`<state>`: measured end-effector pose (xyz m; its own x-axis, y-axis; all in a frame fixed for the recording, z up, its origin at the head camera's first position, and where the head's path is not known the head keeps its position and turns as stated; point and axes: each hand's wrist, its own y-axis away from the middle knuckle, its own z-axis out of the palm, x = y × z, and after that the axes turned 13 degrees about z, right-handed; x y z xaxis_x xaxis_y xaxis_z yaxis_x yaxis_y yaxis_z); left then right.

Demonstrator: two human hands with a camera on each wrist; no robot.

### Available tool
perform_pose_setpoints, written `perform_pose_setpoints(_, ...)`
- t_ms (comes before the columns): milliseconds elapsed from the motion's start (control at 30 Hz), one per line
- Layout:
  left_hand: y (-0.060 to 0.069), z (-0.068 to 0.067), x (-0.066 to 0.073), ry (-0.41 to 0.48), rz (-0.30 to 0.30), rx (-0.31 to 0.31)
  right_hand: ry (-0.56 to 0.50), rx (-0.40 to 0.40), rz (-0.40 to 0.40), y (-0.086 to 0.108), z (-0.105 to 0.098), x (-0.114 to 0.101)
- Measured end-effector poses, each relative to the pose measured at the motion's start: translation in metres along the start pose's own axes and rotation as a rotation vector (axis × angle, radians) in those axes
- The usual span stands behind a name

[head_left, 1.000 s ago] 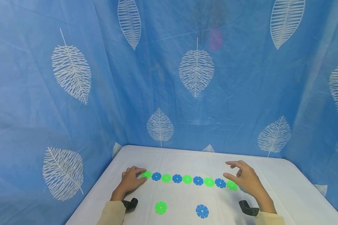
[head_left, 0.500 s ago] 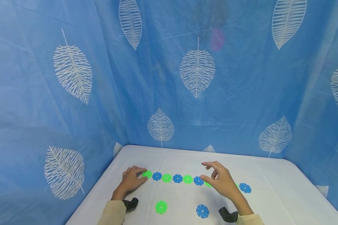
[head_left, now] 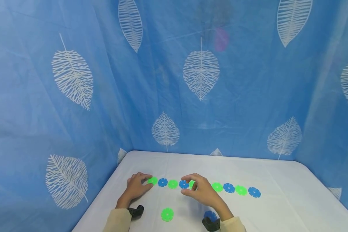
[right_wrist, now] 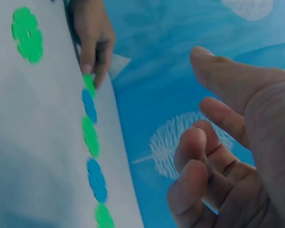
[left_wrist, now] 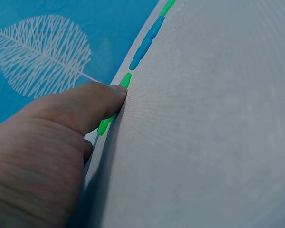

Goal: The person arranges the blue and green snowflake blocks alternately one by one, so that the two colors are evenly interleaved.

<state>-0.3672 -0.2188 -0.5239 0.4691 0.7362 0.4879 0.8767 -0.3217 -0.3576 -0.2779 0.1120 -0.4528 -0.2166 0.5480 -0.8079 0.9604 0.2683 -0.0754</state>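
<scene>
A row of plastic snowflake discs, alternately green and blue, runs across the white table in the head view. At its left end my left hand [head_left: 137,186] holds the green snowflake disc [head_left: 152,180] by its edges, thumb and forefinger on opposite sides. The left wrist view shows a digit pressed to that green disc [left_wrist: 126,80]. My right hand [head_left: 202,190] hovers above the middle of the row, thumb and forefinger apart with nothing between them. It hides part of the row, though a blue disc [head_left: 184,184] shows by its fingertips.
Nearer the front lie a loose green disc [head_left: 167,214] and a loose blue disc [head_left: 210,215], the latter partly covered by the right wrist's black device [head_left: 211,224]. A blue disc [head_left: 254,192] ends the row at right. Blue leaf-patterned curtains [head_left: 235,129] surround the white table [head_left: 278,180].
My right hand has swept left along the row, from its right end to its middle, uncovering the discs at right. The left hand has stayed at the left-end green disc.
</scene>
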Motion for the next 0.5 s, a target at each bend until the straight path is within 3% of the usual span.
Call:
perform_pose_setpoints(300, 0.001, 0.001, 0.000, -0.009, -0.029, -0.004, -0.057, -0.169, 0.033, -0.007, 0.040, -0.007)
perform_pose_setpoints(500, -0.001, 0.002, 0.001, -0.025, 0.007, 0.007, -0.047, -0.229, -0.002, -0.006, 0.059, -0.002)
